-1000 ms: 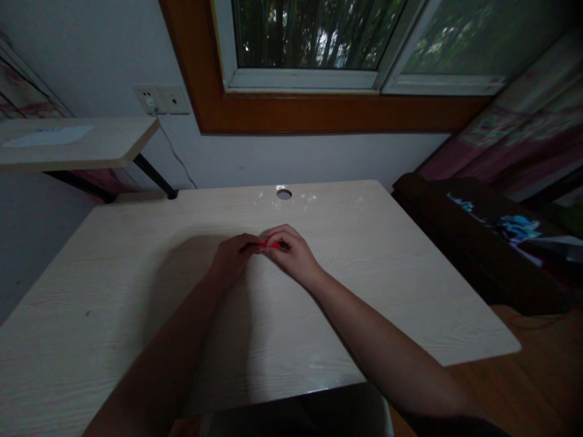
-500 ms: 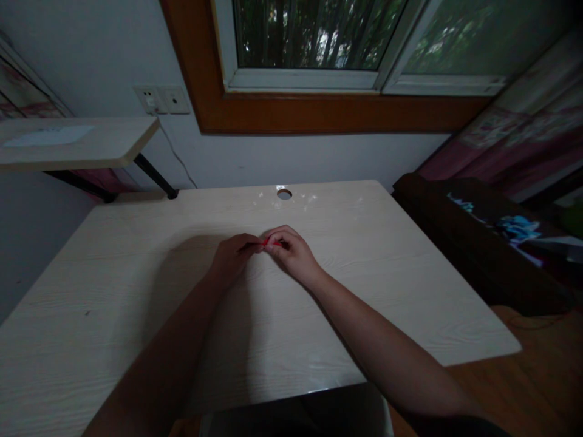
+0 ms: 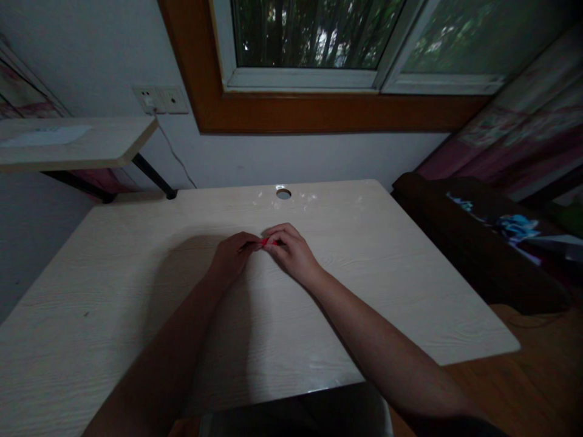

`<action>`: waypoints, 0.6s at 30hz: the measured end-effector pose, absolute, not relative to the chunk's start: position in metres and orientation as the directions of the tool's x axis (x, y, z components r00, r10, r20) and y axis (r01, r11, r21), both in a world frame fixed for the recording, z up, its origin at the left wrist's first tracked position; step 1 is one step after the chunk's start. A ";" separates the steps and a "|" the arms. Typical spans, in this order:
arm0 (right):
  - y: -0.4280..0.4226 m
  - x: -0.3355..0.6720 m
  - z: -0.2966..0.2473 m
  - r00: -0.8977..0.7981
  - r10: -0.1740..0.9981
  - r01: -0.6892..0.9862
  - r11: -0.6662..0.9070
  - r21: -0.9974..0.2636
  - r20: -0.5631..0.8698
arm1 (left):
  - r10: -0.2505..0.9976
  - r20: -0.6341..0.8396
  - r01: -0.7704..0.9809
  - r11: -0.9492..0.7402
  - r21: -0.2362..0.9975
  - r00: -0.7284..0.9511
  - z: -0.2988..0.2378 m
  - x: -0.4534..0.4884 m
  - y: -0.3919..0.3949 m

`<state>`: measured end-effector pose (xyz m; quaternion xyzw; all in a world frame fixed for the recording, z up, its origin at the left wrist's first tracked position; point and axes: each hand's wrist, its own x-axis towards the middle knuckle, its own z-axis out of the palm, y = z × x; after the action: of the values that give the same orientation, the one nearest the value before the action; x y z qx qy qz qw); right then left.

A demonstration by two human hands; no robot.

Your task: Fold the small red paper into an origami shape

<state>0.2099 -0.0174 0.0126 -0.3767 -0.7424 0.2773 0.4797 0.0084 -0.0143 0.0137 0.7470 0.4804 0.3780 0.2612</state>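
Observation:
My left hand [image 3: 232, 256] and my right hand [image 3: 291, 252] meet fingertip to fingertip near the middle of a pale wooden desk [image 3: 136, 291]. Both hands are closed in a pinch on a small red object [image 3: 266, 242], of which only a thin strip shows between the fingers. What the red object is I cannot make out. Both forearms reach in from the near edge of the desk and cast a shadow on its left half.
A round cable hole [image 3: 283, 193] sits at the desk's far edge. A raised side shelf [image 3: 77, 142] stands at the left, under a wall socket [image 3: 161, 99] with a cord. A dark sofa [image 3: 478, 243] lies to the right, a window [image 3: 319, 42] ahead.
Less of the red object shows between the fingers than a second ago. The hands have stayed in the same place on the desk.

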 end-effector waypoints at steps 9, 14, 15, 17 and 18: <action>-0.018 0.212 0.016 -0.303 0.821 0.303 0.564 -0.768 0.484 | 0.898 0.339 0.496 -0.437 0.750 0.278 0.015 0.010 -0.012; -0.019 0.212 0.018 -0.335 0.805 0.308 0.584 -0.751 0.489 | 0.837 0.389 0.458 -0.540 0.706 0.386 0.008 0.009 -0.009; -0.019 0.213 0.018 -0.339 0.804 0.306 0.586 -0.750 0.489 | 0.836 0.385 0.465 -0.540 0.702 0.390 0.007 0.009 -0.009; -0.019 0.213 0.019 -0.344 0.806 0.305 0.582 -0.754 0.482 | 0.846 0.371 0.483 -0.525 0.701 0.382 0.008 0.009 -0.010; -0.019 0.213 0.019 -0.345 0.808 0.305 0.577 -0.757 0.477 | 0.857 0.360 0.493 -0.509 0.705 0.370 0.008 0.009 -0.010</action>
<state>0.2126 -0.0188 0.0187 -0.3619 -0.7694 0.2834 0.4436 0.0087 -0.0102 0.0084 0.7890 0.4277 0.3634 0.2501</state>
